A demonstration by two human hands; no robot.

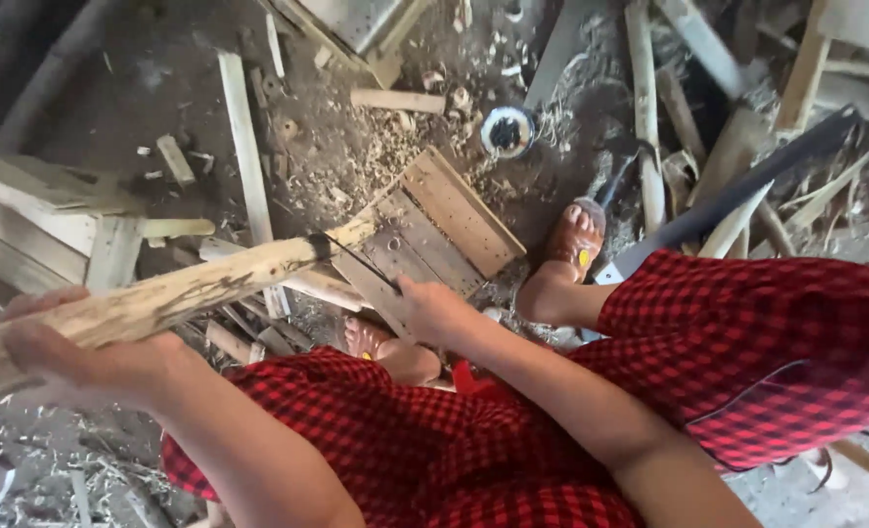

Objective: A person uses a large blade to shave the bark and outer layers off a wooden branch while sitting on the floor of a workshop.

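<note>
Fingers (33, 342) of left hand (58, 357) wrapped around wooden pole (190, 288), blade (361, 262) in right hand (434, 313)

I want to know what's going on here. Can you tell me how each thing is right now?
Left hand: closed around the wooden pole.
Wooden pole: held up at a slant, partly peeled.
Right hand: gripping a blade.
Blade: pressed against the pole.
Wooden board: flat on the ground.
Round tin: open.
</note>
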